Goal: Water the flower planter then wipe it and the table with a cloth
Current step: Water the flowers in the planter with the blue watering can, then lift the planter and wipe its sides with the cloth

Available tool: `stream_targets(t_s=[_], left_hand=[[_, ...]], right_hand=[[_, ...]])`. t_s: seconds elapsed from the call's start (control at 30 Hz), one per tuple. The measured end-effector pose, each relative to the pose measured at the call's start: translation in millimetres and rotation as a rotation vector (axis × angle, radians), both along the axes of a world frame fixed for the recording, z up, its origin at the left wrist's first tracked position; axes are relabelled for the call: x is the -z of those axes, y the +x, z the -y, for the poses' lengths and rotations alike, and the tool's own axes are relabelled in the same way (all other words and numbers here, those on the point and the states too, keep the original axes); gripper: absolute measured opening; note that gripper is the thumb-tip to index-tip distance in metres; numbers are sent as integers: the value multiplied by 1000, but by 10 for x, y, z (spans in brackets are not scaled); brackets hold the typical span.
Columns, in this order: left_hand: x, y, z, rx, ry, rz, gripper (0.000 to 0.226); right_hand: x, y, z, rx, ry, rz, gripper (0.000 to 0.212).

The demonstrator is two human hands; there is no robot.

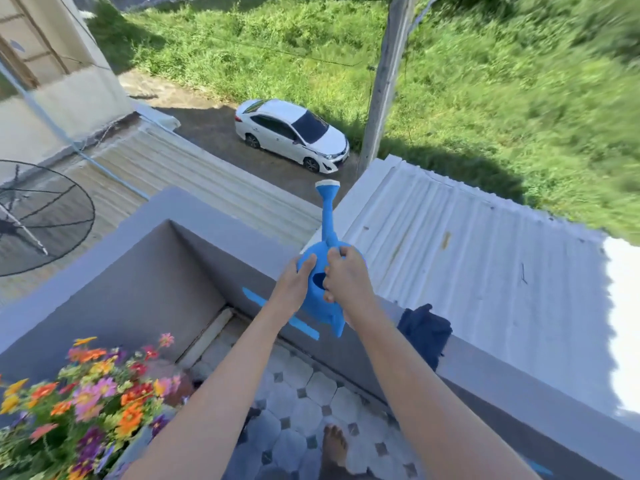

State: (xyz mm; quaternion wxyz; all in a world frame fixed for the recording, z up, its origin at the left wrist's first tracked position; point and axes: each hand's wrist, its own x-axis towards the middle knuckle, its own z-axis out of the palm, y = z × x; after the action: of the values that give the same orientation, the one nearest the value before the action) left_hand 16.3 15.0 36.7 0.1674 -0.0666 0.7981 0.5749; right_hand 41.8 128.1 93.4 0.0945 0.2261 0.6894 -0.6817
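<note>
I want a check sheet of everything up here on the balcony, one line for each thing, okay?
Surface: tiled balcony floor inside a grey parapet wall; no table in view.
Job's things: blue watering can held up, spout pointing away over the wall; flower planter at lower left, blurred; dark blue cloth draped on the wall.
Clutter: blue tape strips on the wall.
Hands: left hand on the can's side, right hand gripping its top.
Cables: blue line and thin wires beyond the balcony.
Surroundings: metal roofs, satellite dish, white car, pole, grass.
</note>
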Motion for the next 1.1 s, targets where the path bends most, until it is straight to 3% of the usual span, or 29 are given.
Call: stream_targets(t_s=[0.23,0.57,0.83,0.93,1.1], left_hand=[[294,-359,-241,6,40,-7,28],[614,-546,-187,93,0,-56,34],[631,-588,-152,153,-37,-112,35],[477,-562,-149,179,-77,-159,57],[-106,-518,-428,116,-66,-524,50]], right_hand=[[359,-171,-31,280,-292,14,12],[666,-234,171,430,-383,4,28],[579,-208,-20,300,-148,22,26],[556,-115,-176,293,-51,41,31],[605,158,-619,502,29,8,20]])
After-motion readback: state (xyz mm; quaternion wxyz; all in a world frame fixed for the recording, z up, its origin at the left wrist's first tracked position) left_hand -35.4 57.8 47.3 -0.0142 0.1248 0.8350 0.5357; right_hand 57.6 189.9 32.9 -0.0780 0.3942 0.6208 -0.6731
